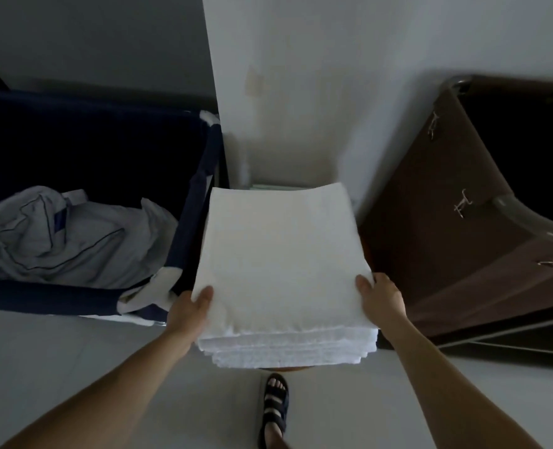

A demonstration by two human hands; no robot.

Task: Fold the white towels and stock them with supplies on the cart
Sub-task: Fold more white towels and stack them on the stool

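A stack of several folded white towels (pixel 281 260) lies in the middle of the view, between two bins. My left hand (pixel 192 307) grips the stack's near left corner, thumb on top and fingers hidden under the edge. At the near right corner my right hand (pixel 382 294) holds the stack the same way, thumb on the top towel. A brown surface shows just under the stack's front edge; what carries the stack is otherwise hidden.
A dark blue fabric bin (pixel 200 176) on the left holds crumpled grey-white linen (pixel 71 234). A brown fabric bin (pixel 440 202) with a metal rail stands to the right. A white wall (pixel 301 92) rises behind. My sandalled foot (pixel 275 406) stands on the pale floor.
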